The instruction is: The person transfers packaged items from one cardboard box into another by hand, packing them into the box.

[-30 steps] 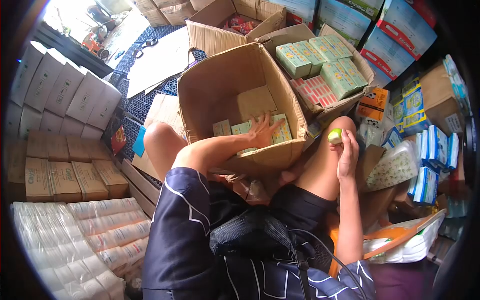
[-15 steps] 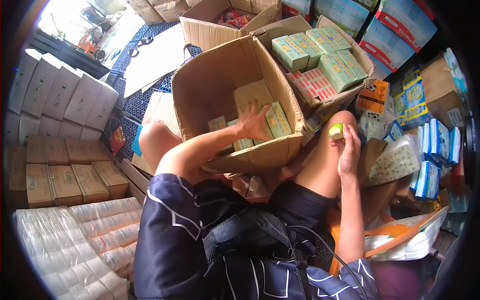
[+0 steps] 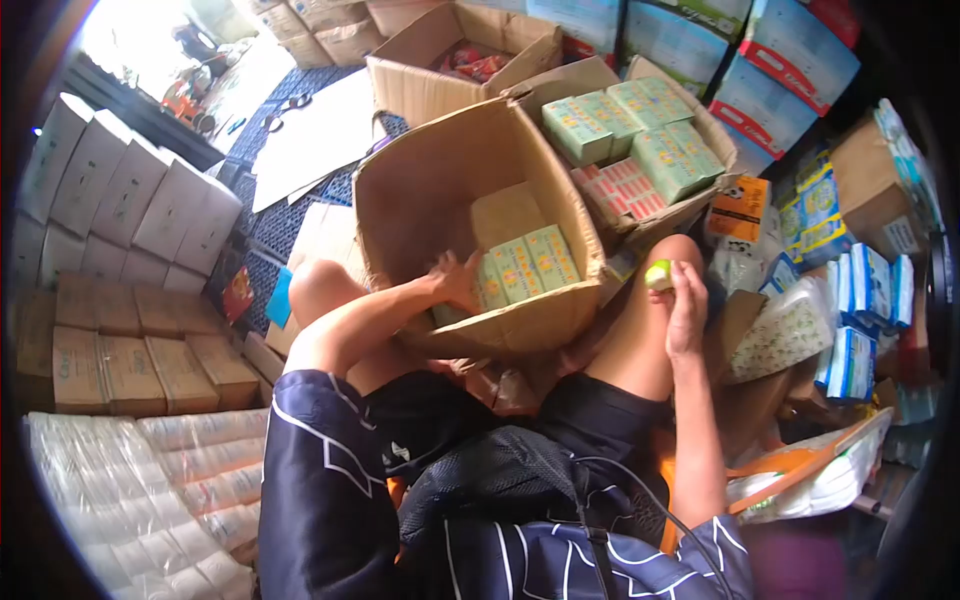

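A large open cardboard box (image 3: 430, 160) stands between my knees, with a row of small green printed cartons (image 3: 518, 270) in its near right part. My left hand (image 3: 456, 280) reaches into that box, fingers apart, beside the leftmost carton; whether it touches the carton I cannot tell. Part of a further carton below the hand is mostly hidden. Above my right knee, my right hand (image 3: 684, 315) is closed around a green fruit (image 3: 658, 275) with a pale patch where flesh shows.
A second cardboard box (image 3: 590, 72) at the right holds green cartons (image 3: 672, 158) and pink-and-white packs (image 3: 622, 188). Behind stands another open box (image 3: 400, 85) with red packets. Brown cartons (image 3: 130, 365) and wrapped rolls (image 3: 130, 500) are stacked left. Blue packs (image 3: 862, 290) lie right.
My left hand has moved left and toward me inside the box, uncovering the row of green cartons, which now sit closer together. My right hand has lowered slightly with the fruit.
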{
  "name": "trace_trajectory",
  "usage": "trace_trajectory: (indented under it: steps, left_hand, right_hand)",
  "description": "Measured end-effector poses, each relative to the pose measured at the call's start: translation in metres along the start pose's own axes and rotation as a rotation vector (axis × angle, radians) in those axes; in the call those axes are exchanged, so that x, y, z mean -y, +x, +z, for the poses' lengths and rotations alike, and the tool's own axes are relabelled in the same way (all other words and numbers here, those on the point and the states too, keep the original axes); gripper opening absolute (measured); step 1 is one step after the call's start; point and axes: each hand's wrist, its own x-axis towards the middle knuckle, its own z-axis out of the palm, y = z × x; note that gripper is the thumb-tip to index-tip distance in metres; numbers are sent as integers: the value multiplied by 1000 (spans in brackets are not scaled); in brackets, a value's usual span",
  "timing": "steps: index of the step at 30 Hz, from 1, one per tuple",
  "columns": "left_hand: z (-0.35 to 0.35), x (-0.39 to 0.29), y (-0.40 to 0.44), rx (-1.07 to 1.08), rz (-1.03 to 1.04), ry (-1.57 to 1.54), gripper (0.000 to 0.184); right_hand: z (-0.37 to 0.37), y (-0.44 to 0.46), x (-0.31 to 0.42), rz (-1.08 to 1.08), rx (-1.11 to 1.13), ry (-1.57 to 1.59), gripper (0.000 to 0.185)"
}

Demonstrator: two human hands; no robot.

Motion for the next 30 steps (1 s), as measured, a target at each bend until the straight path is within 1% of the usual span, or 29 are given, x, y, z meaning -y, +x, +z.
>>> trace_trajectory:
  steps: [1, 3, 5, 8, 9, 11, 12, 14, 15, 17, 20, 24, 27, 29, 30]
  left_hand:
    - [1, 1, 1, -2, 4, 11, 137]
    - [-2, 0, 1, -5, 18, 23, 135]
    - [-9, -2, -4, 20, 27, -10, 125]
    - [-4, -1, 0, 15, 17, 44, 123]
    - [-4, -1, 1, 9, 27, 53, 123]
    - [-3, 1, 3, 10, 35, 90, 130]
    - [-3, -1, 4, 7, 46, 99, 130]
    - [-1, -3, 4, 27, -27, 122, 130]
    - [1, -1, 6, 27, -20, 128, 130]
    - [7, 3, 11, 72, -39, 44, 130]
    - [9, 5, 14, 63, -2, 72, 130]
    - [1, 1, 12, 94, -27, 88, 131]
    - [-2, 6, 15, 123, 3, 32, 133]
    - [-8, 2, 22, 201, -22, 30, 132]
    - [-17, -3, 23, 199, -27, 26, 132]
  right_hand:
    - [-2, -1, 2, 7, 35, -36, 30]
    - [-4, 0, 0, 6, 29, -48, 31]
    - [-5, -1, -1, -6, 23, -45, 33]
    - [-7, 1, -1, 2, 6, -52, 34]
    - [-7, 1, 0, 1, 10, -44, 34]
    - [-8, 1, 1, 3, 2, -29, 35]
    - [-7, 1, 2, 2, 6, -19, 35]
    - [-12, 4, -5, 0, 24, 21, 34]
    - [-13, 4, -2, -2, 15, 22, 34]
    - [-12, 3, 2, 40, 16, 66, 34]
    - [-12, 2, 3, 65, -6, 124, 33]
    - [-12, 2, 3, 92, -4, 153, 32]
    - [-10, 2, 4, 93, 21, 164, 32]
    - [-10, 1, 6, 93, 26, 166, 31]
    - [-10, 2, 4, 101, 8, 181, 31]
